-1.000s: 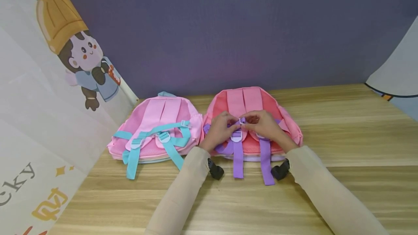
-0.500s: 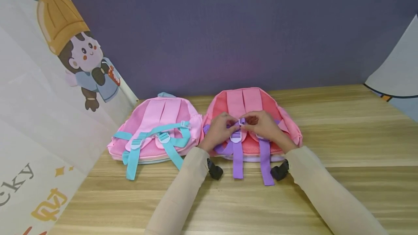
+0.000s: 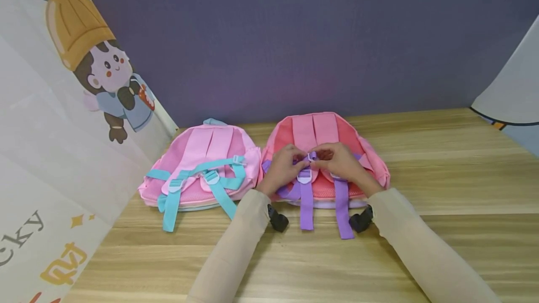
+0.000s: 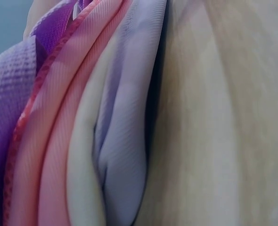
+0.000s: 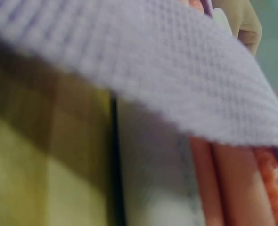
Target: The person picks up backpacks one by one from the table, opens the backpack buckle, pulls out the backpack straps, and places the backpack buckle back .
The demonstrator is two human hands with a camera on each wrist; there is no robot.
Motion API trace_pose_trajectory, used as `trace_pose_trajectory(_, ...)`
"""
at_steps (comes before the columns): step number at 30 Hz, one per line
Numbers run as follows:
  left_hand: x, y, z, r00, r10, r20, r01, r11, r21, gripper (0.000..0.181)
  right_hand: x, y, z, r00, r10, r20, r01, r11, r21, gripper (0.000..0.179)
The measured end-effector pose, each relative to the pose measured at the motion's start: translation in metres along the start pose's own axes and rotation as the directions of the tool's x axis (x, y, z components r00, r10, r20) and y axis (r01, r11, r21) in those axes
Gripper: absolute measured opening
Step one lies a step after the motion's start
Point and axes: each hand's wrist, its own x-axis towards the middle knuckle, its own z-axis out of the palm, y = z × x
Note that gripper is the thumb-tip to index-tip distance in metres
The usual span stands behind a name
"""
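Observation:
A coral-pink backpack (image 3: 314, 130) lies with its strap side up in the head view. Over its middle, both hands meet at a small white buckle (image 3: 311, 156) on a purple strap. My left hand (image 3: 281, 168) pinches the strap from the left, and my right hand (image 3: 343, 162) pinches it on the buckle's other side. Two loose purple strap ends (image 3: 307, 207) hang down in front onto the table. Close up, the left wrist view has purple webbing (image 4: 9, 103) beside the bag's pink edge. A blurred lavender strap (image 5: 143, 61) crosses the right wrist view, partly hiding a hand (image 5: 247, 21).
A lighter pink backpack (image 3: 210, 146) with turquoise straps (image 3: 171, 212) lies against the coral one's left side. Behind both rises a dark purple-grey panel (image 3: 311, 36). A white printed sheet (image 3: 50, 153) stands at the left. Wood-grain table (image 3: 446, 162) extends to the right.

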Motion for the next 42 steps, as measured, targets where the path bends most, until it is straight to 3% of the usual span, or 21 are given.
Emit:
trace_pose_trajectory(8,-0.0004,-0.0021,-0.001,1.0,-0.013,0.008,0.013,1.0,-0.016,0.023,0.0,0.0024,0.0007,0.999,0.05,-0.018,-0.049,0.996,0.069,0.031)
trace_pose_trajectory(26,0.0001,0.0013,-0.0008,1.0,0.011,0.013,-0.011,1.0,0.022,0.022,-0.0001,-0.0008,-0.0019,1.0,-0.008,0.024,0.007,1.0,0.006,0.03)
trace_pose_trajectory(42,0.0003,-0.0006,-0.0021,0.999,-0.013,0.036,0.012,1.0,0.024,0.024,-0.0004,-0.0004,-0.0018,0.999,0.049,0.0,-0.049,0.998,0.045,0.032)
